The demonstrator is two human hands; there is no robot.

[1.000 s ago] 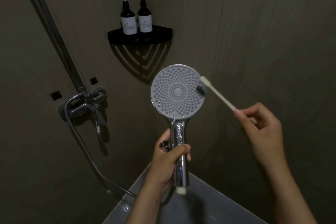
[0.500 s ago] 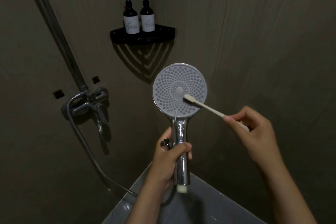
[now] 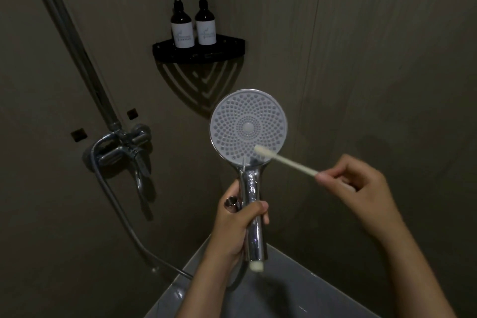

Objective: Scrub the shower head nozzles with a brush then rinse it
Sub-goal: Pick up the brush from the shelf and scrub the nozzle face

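Observation:
A round shower head (image 3: 242,121) with a pale grey nozzle face and a chrome handle stands upright in the middle of the view, its face turned toward me. My left hand (image 3: 237,224) is wrapped around the handle. My right hand (image 3: 361,188) pinches the end of a thin cream-coloured brush (image 3: 289,161). The brush head rests on the lower right part of the nozzle face, just above the neck.
A chrome mixer tap (image 3: 124,147) with a riser pipe is fixed to the left wall, and a hose (image 3: 121,214) runs from it down toward the handle. A black corner shelf (image 3: 198,53) holds two dark pump bottles (image 3: 192,23). A grey ledge (image 3: 271,289) lies below my hands.
The brush head has travelled from the right rim of the nozzle face, across the middle, down to its lower part. My right hand has dropped with it. The shower head stays put.

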